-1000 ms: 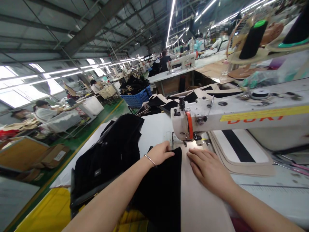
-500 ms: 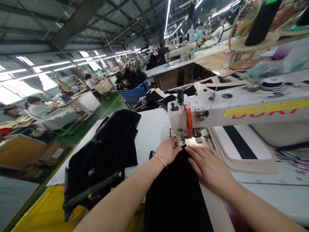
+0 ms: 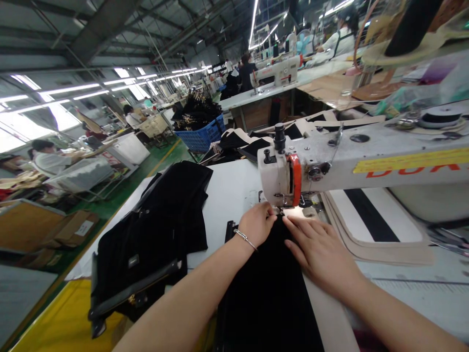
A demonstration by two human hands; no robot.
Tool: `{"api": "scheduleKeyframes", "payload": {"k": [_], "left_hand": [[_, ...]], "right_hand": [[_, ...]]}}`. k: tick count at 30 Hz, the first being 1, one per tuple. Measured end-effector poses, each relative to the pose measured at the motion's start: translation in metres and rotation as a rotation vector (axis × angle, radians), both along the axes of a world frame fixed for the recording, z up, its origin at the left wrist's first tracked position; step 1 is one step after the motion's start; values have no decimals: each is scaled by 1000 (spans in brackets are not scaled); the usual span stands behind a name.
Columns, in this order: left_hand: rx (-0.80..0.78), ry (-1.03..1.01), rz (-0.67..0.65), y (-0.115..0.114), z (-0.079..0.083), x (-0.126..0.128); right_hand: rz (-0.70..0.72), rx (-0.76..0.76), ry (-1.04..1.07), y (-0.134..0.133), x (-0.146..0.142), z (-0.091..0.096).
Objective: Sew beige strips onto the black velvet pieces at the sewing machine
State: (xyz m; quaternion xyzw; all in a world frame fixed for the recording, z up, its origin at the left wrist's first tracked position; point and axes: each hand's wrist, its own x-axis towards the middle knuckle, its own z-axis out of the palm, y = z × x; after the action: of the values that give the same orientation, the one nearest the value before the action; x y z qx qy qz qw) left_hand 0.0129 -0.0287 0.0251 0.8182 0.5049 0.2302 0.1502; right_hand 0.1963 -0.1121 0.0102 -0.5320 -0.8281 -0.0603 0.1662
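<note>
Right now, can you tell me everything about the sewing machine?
The sewing machine is a long, cream-white industrial machine, painted metal by its look. Its front end has an orange part, and its arm carries a yellow strip with red letters. A light shines below the front end, where black cloth reaches it between the left hand and right hand.

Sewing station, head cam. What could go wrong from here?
The left hand sits very close to the needle area of the sewing machine, so its fingers might get caught if the machine runs. The black fabric might shift, as only the right hand and left hand press it. The stacked black pieces overhang the table edge and might slide off.
</note>
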Motion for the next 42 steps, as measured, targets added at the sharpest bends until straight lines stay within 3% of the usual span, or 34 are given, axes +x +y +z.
{"api": "scheduleKeyframes", "payload": {"k": [12, 17, 19, 24, 31, 37, 40, 42], "left_hand": [[34, -3, 30, 0, -6, 3], [50, 12, 39, -1, -1, 3], [97, 36, -19, -8, 2, 0], [217, 136, -321, -28, 2, -9], [294, 144, -323, -26, -7, -14], [271, 124, -344, -20, -11, -15], [212, 163, -318, -28, -3, -19], [132, 197, -355, -49, 7, -26]], "right_hand": [[4, 4, 9, 0, 0, 1], [-12, 9, -4, 0, 0, 1], [-5, 14, 5, 0, 1, 0], [19, 10, 45, 2, 4, -2], [-3, 31, 43, 0, 1, -2], [13, 45, 35, 3, 1, -2], [7, 49, 28, -3, 1, -1], [18, 51, 32, -19, 3, -2]]}}
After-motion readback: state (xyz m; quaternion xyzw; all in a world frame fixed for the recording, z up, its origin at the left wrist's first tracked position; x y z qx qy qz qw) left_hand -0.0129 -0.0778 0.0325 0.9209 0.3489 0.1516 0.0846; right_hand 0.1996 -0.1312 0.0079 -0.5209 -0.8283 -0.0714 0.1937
